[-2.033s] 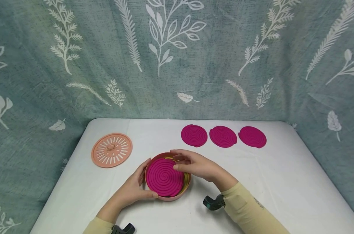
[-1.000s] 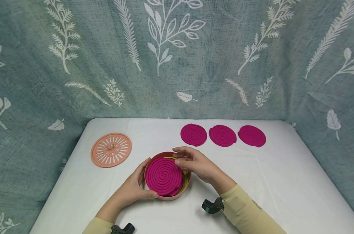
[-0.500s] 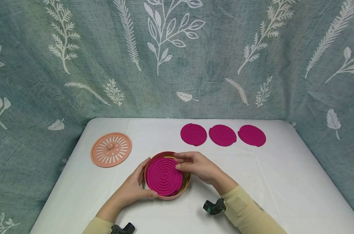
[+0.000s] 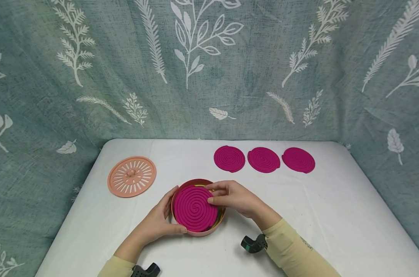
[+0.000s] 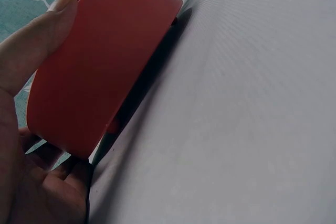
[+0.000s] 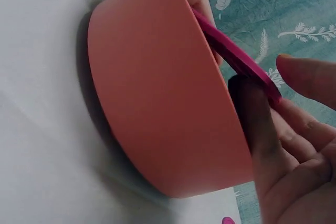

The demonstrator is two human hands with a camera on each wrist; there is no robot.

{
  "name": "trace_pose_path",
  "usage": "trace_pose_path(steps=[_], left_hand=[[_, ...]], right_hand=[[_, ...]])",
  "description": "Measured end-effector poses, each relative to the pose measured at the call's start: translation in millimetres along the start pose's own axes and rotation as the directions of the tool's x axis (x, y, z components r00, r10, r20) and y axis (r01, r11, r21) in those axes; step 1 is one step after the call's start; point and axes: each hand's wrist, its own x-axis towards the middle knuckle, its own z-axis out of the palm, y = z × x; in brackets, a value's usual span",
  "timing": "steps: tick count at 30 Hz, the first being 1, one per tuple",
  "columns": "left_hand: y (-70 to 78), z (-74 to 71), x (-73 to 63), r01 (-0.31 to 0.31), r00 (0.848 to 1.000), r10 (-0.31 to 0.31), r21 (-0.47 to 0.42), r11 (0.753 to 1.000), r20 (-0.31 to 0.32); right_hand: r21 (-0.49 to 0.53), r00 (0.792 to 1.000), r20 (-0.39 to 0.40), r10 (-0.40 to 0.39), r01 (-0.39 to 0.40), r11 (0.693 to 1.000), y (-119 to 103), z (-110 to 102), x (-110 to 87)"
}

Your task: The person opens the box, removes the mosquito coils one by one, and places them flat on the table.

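A magenta mosquito coil (image 4: 195,209) lies in the round coral box (image 4: 199,234), whose inside shows a strip of yellow. My left hand (image 4: 161,221) grips the box from the left, thumb at the near rim and fingers round the far side. At the box's right, my right hand (image 4: 231,198) holds the coil by its edge, with the thumb over it and fingers under it. In the right wrist view that edge of the coil (image 6: 239,56) tilts up above the box wall (image 6: 163,93). Whether other coils lie below is hidden.
Three more magenta coils lie in a row at the back: left coil (image 4: 229,159), middle coil (image 4: 263,160) and right coil (image 4: 298,160). At the back left is a slotted coral lid (image 4: 132,177) with a small knob. A patterned curtain (image 4: 209,69) hangs behind the white table (image 4: 334,215).
In the box, the coil has shifted slightly back and forth and turned a little. My right hand has come slightly nearer, with its fingers closer to the coil's edge. My left hand has stayed put.
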Motion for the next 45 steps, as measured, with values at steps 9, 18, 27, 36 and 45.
trace_pose_path(steps=[9, 18, 27, 36, 45], left_hand=[[0.8, 0.1, 0.4, 0.003, 1.0, -0.003, 0.005, 1.0, 0.006], [0.7, -0.2, 0.9, -0.006, 1.0, 0.006, 0.017, 1.0, 0.005], [-2.7, -0.8, 0.9, -0.005, 1.0, 0.005, 0.001, 1.0, 0.01], [-1.7, -3.2, -1.4, -0.007, 1.0, 0.007, -0.015, 1.0, 0.012], [-0.8, -3.6, -1.6, -0.016, 1.0, 0.017, -0.04, 0.999, 0.018]], right_hand=[[0.002, 0.999, -0.003, 0.044, -0.044, 0.999, 0, 1, -0.7], [0.004, 0.999, -0.01, 0.044, -0.044, 0.999, 5, 0, 0.3], [0.035, 0.999, -0.007, 0.04, -0.04, 0.999, 11, 2, 2.9], [0.028, 1.0, -0.007, 0.022, -0.022, 0.999, 10, 5, 2.0], [0.051, 1.0, -0.014, 0.009, -0.008, 0.999, 8, 4, -2.6]])
